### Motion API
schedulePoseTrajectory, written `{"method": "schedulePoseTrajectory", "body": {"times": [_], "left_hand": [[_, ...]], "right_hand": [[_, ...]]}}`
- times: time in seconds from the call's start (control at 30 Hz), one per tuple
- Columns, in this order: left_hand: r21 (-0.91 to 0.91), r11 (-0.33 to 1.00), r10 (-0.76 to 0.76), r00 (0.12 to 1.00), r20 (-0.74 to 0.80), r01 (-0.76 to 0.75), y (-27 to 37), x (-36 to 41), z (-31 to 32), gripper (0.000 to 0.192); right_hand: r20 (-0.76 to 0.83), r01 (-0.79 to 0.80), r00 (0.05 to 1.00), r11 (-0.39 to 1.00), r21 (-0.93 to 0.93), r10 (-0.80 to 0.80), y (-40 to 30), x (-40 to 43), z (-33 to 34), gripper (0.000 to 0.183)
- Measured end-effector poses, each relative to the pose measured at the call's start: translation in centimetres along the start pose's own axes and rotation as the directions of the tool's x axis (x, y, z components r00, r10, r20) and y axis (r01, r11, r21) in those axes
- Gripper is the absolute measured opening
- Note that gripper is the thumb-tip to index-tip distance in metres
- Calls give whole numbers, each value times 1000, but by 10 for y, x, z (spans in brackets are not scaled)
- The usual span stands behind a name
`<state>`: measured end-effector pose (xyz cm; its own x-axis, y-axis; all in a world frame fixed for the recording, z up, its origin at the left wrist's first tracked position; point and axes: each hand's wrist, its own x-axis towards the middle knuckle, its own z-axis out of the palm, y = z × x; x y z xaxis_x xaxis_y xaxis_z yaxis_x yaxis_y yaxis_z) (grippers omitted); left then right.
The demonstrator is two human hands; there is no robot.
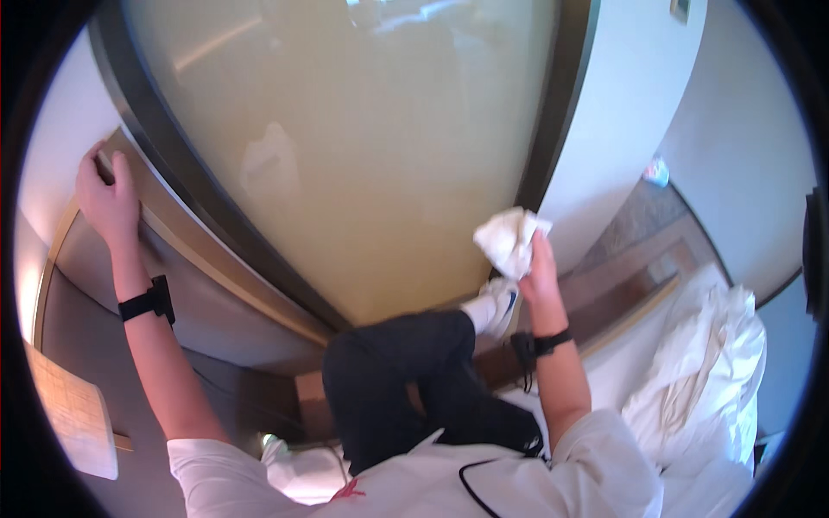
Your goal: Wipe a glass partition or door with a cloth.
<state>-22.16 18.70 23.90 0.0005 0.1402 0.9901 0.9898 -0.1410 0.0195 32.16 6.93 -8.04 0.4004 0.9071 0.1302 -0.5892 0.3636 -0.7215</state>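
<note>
A crumpled white cloth [506, 241] is gripped in my right hand [541, 270], held up in front of a large frosted glass panel [388, 162]. The cloth's far side is hidden. My left hand [111, 204] rests at the upper corner of a wood-edged padded headboard [214, 285], fingers apart and curled over its top ledge. Nothing shows in that hand. Dark trim [194, 162] frames the glass on both sides. Black bands circle both my wrists.
A lit lampshade [74, 414] stands at lower left. Rumpled white bedding [699, 362] piles up on the right. Beyond the white wall edge [602, 136], a small plastic-looking packet [657, 172] lies on the floor [638, 217]. My leg and a white shoe [502, 307] are near the glass's base.
</note>
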Motion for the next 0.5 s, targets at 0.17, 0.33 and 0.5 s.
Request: {"method": "schedulePoseTrajectory", "body": {"times": [0.17, 0.33, 0.5], "left_hand": [[34, 998, 61, 998, -9, -61, -17, 16, 4, 41], [16, 998, 66, 998, -2, -65, -28, 10, 15, 43], [10, 993, 121, 992, -45, -121, -34, 10, 15, 44]], "right_hand": [[125, -47, 992, 990, 135, 30, -51, -32, 48, 51], [117, -53, 992, 986, 158, 35, -60, -57, 49, 51], [125, -56, 992, 981, 188, 33, -71, -72, 60, 50]]}}
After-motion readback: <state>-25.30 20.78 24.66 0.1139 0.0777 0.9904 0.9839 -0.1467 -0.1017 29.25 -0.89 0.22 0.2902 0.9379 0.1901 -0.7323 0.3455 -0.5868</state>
